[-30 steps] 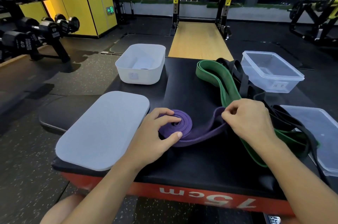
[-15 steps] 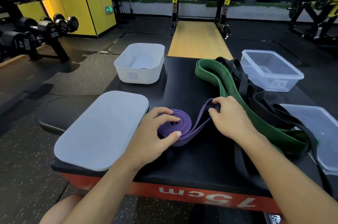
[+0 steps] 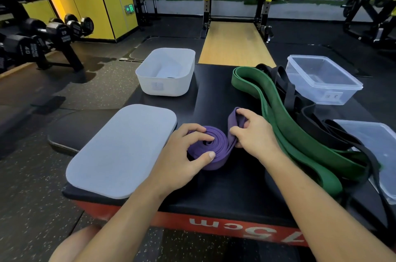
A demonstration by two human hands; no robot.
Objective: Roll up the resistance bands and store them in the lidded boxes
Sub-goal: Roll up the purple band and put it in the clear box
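Note:
A purple resistance band (image 3: 215, 146) lies mostly coiled on the black box top. My left hand (image 3: 184, 154) grips the coil with fingers over it and thumb at its near side. My right hand (image 3: 252, 135) pinches the short loose tail of the same band just right of the coil. A green band (image 3: 285, 133) and black bands (image 3: 317, 124) lie loose to the right. An open white box (image 3: 166, 73) stands at the back, its grey lid (image 3: 122, 150) flat on the left. A clear box (image 3: 323, 79) sits at the back right.
A clear lid (image 3: 377, 150) lies at the right edge under the black bands. The work surface is a black-topped plyo box with a red front (image 3: 214, 223). A dumbbell rack (image 3: 42, 34) stands left on the gym floor; a squat rack (image 3: 235, 4) is ahead.
The coil has grown as the band was wound on. My right hand has moved left toward the coil, and the loose tail has become short.

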